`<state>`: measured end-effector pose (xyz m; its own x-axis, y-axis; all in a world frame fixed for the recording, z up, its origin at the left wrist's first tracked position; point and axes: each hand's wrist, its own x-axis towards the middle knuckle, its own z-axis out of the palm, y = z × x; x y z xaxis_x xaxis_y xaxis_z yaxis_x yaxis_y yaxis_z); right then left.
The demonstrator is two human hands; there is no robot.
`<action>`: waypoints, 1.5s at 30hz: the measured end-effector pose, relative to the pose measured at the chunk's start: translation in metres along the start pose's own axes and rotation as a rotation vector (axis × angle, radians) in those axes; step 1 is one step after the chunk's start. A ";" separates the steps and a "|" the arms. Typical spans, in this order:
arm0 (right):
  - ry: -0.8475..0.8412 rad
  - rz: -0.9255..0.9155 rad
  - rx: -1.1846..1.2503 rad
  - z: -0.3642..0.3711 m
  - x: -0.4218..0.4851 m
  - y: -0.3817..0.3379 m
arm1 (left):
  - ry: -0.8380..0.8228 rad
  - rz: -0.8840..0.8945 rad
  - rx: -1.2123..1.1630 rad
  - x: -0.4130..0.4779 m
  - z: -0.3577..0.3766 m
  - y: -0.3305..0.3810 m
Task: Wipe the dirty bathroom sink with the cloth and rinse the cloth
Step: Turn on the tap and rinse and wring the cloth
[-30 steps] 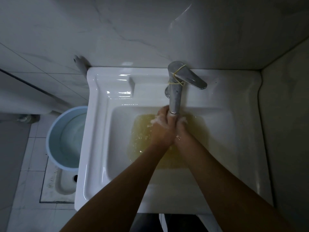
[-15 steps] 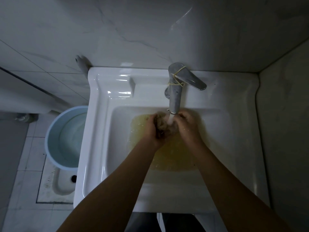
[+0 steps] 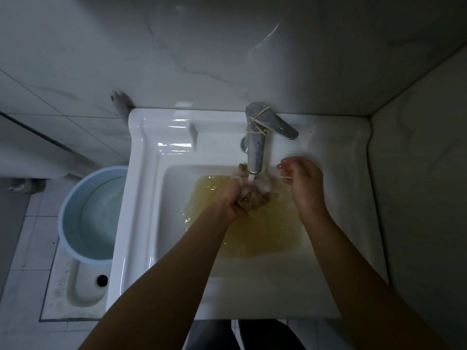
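A: Cloth point(image 3: 254, 198) first: where is it?

B: Bunched brown in the left hand point(image 3: 233, 198), whose grip is clenched around it, right under the chrome faucet point(image 3: 255, 145) with water running onto it.

A: And the right hand point(image 3: 302, 179)?

B: Just beside the stream, fingers loosely spread, grip holding nothing, apart from the cloth.

A: The sink point(image 3: 151, 198)?

B: White, with yellowish water point(image 3: 267, 231) pooled in the basin. A blue bucket point(image 3: 75, 203) stands on the floor to its left.
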<state>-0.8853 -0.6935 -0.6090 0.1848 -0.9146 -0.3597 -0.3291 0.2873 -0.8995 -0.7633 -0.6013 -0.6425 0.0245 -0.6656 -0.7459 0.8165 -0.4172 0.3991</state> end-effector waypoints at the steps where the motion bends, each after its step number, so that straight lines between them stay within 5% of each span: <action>1: 0.001 -0.013 0.029 -0.004 0.000 -0.009 | 0.012 0.014 -0.004 -0.003 0.001 0.000; 8: -0.086 -0.132 -0.041 -0.007 -0.002 -0.069 | 0.246 -0.007 0.254 -0.026 -0.002 0.007; 12: -0.121 -0.179 -0.149 -0.002 -0.004 -0.073 | 0.439 0.140 0.251 -0.030 -0.015 0.002; 21: -0.063 -0.002 -0.006 -0.003 -0.008 -0.039 | 0.508 0.265 0.114 -0.050 -0.031 -0.002; 26: 0.027 -0.103 -0.028 0.000 -0.012 -0.030 | 0.506 0.318 -0.008 -0.062 -0.017 -0.002; 30: -0.005 0.284 0.233 0.009 -0.045 0.009 | 0.360 0.242 -0.230 -0.078 0.005 -0.006; 34: -0.310 0.810 0.687 0.029 -0.089 0.044 | 0.302 0.252 -0.218 -0.090 0.028 -0.026; 36: -0.372 0.862 0.838 0.031 -0.101 0.042 | 0.377 0.343 0.055 -0.091 0.028 -0.041; 40: -0.447 0.818 0.765 0.034 -0.100 0.030 | 0.512 0.878 1.149 -0.073 -0.008 -0.076; 43: -0.510 0.775 0.661 0.038 -0.099 0.036 | 0.530 0.877 1.623 -0.065 -0.023 -0.081; 45: -0.523 0.764 0.620 0.039 -0.104 0.042 | 0.401 0.774 1.786 -0.067 -0.024 -0.074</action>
<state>-0.8827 -0.5755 -0.6192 0.5470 -0.2461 -0.8001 -0.0301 0.9494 -0.3126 -0.8112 -0.5113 -0.6352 0.3397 -0.9306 -0.1366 -0.8239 -0.3645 0.4340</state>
